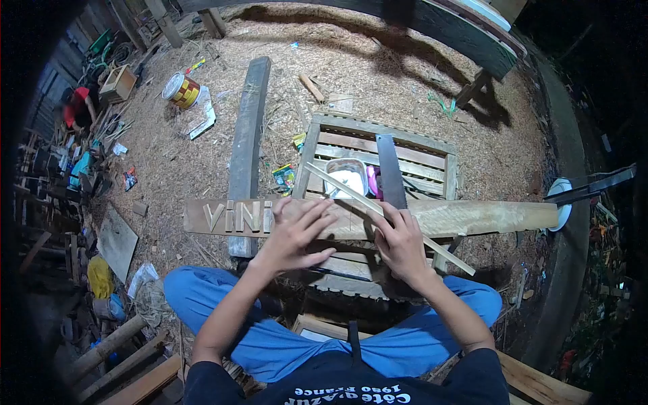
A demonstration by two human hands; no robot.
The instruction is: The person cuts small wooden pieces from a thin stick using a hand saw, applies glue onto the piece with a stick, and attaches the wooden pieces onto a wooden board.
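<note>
My left hand [293,231] is open, with its fingers spread, over the long board [486,219] in the middle of the frame. It is just beside the last of the wooden letters [248,216], which sit in a row on the left part of the board and read "VINI". My right hand [406,250] is at the board too, a bit right of the middle. Its fingers bend over a thin stick [343,185], but I can't tell if they pinch it. The stick slants over the board, from above my left hand down to the lower right.

The board lies over a low slatted table [451,175] and a thick gray beam [248,135]. Just above the board, on the table, I see a metal tray [346,162] with white stuff in it, and a pink thing [373,181] next to it. A saw blade [390,162] points up, right of the pink thing. A yellow and red bucket [185,94] tips over on the ground, upper left. At the far upper left there is a person in red [81,104].
</note>
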